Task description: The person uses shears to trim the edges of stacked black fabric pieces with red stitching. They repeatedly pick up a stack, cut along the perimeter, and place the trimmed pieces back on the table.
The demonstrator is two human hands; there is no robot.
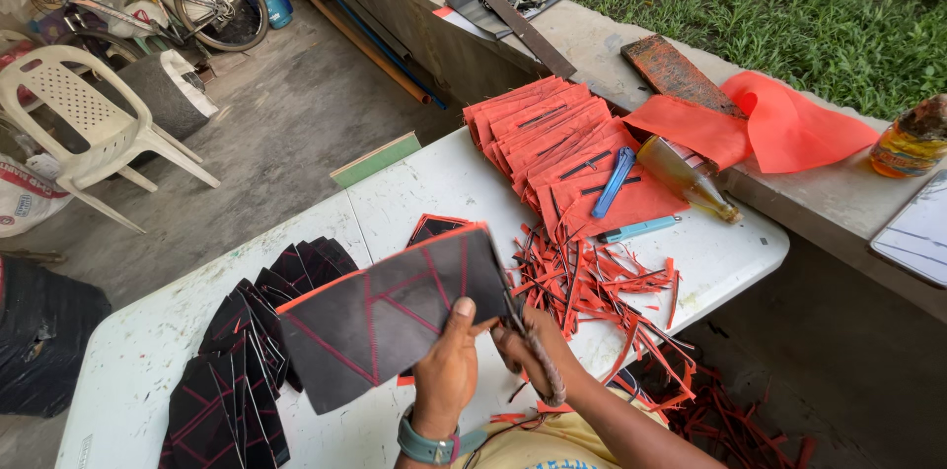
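Head view. The left hand (pixel 449 356) grips the lower right edge of a black fabric piece with red stitching (pixel 390 316), held above the white tabletop (pixel 444 183); its long axis runs up toward the right. The right hand (pixel 528 351), just beside that edge, is closed on scissors (pixel 513 316). Red-and-black trimmings (pixel 592 287) lie right; stacked red pieces (pixel 552 139) lie beyond; finished black pieces (pixel 242 360) lie left.

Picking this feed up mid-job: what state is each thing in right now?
Left hand: gripping the black panel.
Black panel: held up, tilted.
Right hand: closed on scissors.
Scissors: at the panel's right edge.
Trimmed strips: scattered.
Red pieces: stacked.
Black pieces: fanned out.
Bottle: lying down.
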